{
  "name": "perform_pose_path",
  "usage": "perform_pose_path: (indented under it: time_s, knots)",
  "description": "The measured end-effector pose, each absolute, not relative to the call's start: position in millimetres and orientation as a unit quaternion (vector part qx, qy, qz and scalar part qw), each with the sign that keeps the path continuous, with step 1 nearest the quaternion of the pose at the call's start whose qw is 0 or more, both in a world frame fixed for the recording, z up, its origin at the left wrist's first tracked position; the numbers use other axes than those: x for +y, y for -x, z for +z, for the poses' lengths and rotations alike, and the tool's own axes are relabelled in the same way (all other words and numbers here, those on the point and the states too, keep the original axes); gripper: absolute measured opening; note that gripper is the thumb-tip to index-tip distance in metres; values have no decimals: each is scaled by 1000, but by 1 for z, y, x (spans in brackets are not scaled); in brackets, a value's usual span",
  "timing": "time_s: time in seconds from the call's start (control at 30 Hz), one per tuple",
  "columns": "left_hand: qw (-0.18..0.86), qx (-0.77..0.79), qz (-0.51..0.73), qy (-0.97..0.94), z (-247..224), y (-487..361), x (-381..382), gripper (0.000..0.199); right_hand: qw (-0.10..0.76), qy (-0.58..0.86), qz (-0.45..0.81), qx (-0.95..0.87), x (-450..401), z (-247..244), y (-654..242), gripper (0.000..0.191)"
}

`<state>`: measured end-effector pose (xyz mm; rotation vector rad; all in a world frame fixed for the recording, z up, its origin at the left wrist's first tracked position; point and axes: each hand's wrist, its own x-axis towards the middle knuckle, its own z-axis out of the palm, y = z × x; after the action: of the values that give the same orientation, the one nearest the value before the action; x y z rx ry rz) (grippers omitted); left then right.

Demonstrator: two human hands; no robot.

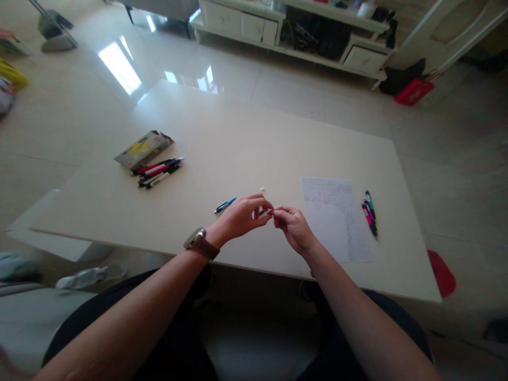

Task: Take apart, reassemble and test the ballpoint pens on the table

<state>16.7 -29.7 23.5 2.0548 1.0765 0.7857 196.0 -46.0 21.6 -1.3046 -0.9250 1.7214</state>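
Note:
My left hand (248,212), with a watch on its wrist, and my right hand (291,224) meet at their fingertips above the table (254,153). Both are closed in a pinch; whatever lies between the fingers is too small to make out. A blue pen (225,205) lies just left of my left hand. Beyond the fingers sits a tiny white piece (262,189). To the right of my right hand is a sheet of paper (329,222) with dense lines of writing.
Several pens (161,172) lie beside a grey and yellow box (145,150) on the table's left part. More pens (370,211), pink, purple and teal, lie right of the paper. A white cabinet (238,24) stands beyond the table.

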Motion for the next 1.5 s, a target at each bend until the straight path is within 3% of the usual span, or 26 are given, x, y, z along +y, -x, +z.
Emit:
perform_pose_path:
  time_s: [0.2,0.4,0.67,0.9,1.13,1.33,1.5]
  knots:
    - [299,475,232,-795,21,4,-18,29,327,620,489,-519,-36,17,-211,21]
    - [254,564,148,-772,16,38,-13,12,204,667,291,-654,-28,5,-224,15]
    - [268,536,125,-791,19,50,-25,18,88,654,121,-742,-18,-4,-218,18]
    - [257,567,109,-775,25,50,-20,27,132,643,155,-738,-16,0,-216,17]
    - [230,597,75,-765,7,59,-14,18,187,622,216,-729,-31,14,-213,12]
    - [224,603,48,-764,-3,58,-14,20,31,449,228,-863,-75,21,-190,13]
    - [225,589,49,-774,-2,41,-13,23,1,352,208,-913,-108,26,-170,13]
